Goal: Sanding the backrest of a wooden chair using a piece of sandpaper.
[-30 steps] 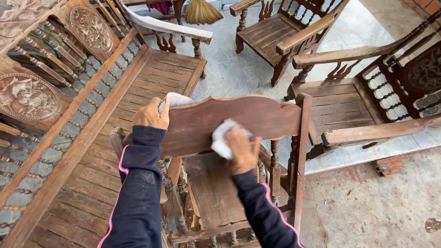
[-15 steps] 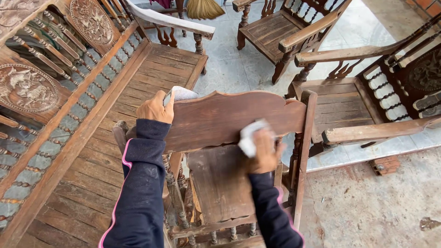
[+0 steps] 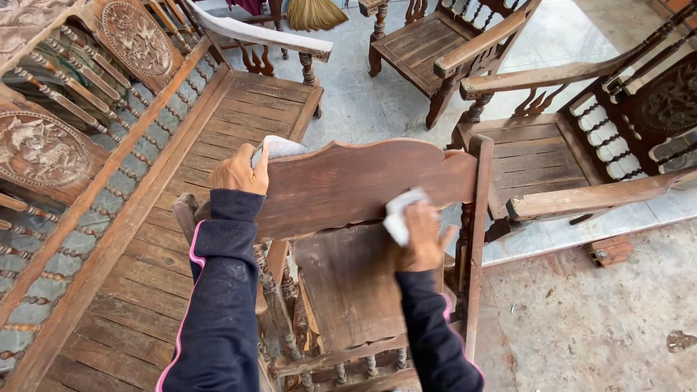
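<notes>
Long slatted wooden bench [image 3: 181, 239] crowds the left flank of the dark carved wooden chair back [image 3: 363, 181]; wooden armchair with turned spindles [image 3: 537, 156] stands just right; pale tiled floor [image 3: 363, 109] beyond lies open; bare concrete floor [image 3: 581, 319] lower right gives passage, one red brick [image 3: 610, 250] on it.

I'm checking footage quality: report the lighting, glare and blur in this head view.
Head view: soft, even daylight, no hard shadows; pale tiled floor looks bright, slightly washed; right hand with white cloth on the dark carved wooden chair back is sharp; straight rails bow near the edges.
</notes>
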